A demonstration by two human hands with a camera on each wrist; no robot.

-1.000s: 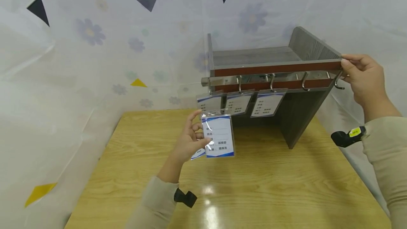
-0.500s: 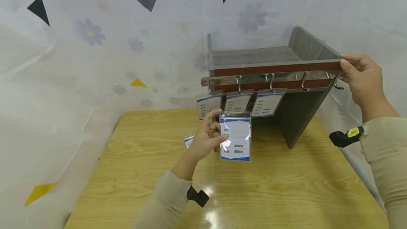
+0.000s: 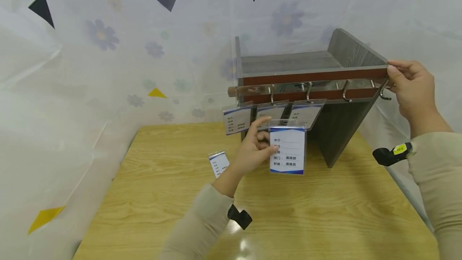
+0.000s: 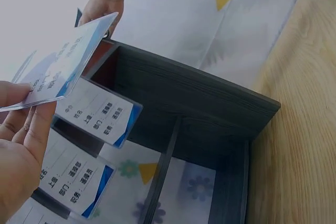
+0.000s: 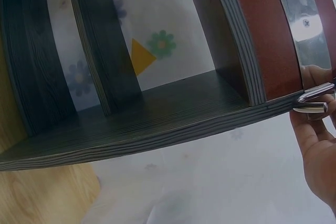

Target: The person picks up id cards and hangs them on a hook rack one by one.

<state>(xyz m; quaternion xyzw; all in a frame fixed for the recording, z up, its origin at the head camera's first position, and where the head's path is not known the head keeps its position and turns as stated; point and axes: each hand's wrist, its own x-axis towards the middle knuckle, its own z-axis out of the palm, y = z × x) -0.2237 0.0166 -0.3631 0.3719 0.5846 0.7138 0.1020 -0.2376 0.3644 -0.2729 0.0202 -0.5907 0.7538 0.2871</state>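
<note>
My left hand (image 3: 254,149) pinches a clear-sleeved badge (image 3: 287,149) by its left edge, thumb in front. In the head view the badge stands upright before the rack and overlaps a hanging badge. My right hand (image 3: 415,89) grips the right front corner of the grey wooden rack (image 3: 292,62), beside the end hook (image 3: 384,91). Three similar badges hang from the left hooks: the leftmost badge (image 3: 237,120), the middle badge (image 3: 268,111) and the right badge (image 3: 307,114), partly covered. In the left wrist view the held badge (image 4: 63,61) is above the hanging ones.
Another badge (image 3: 218,163) lies on the wooden table (image 3: 162,196), left of the rack and partly behind my left forearm. A bare hook (image 3: 346,91) is on the metal rail between the right hanging badge and the end hook. A flower-print sheet (image 3: 180,51) covers the wall behind.
My left hand has carried the held badge to the right and a little up, in front of the hanging badges. The badge on the table now shows more. My right hand stays at the rack's corner.
</note>
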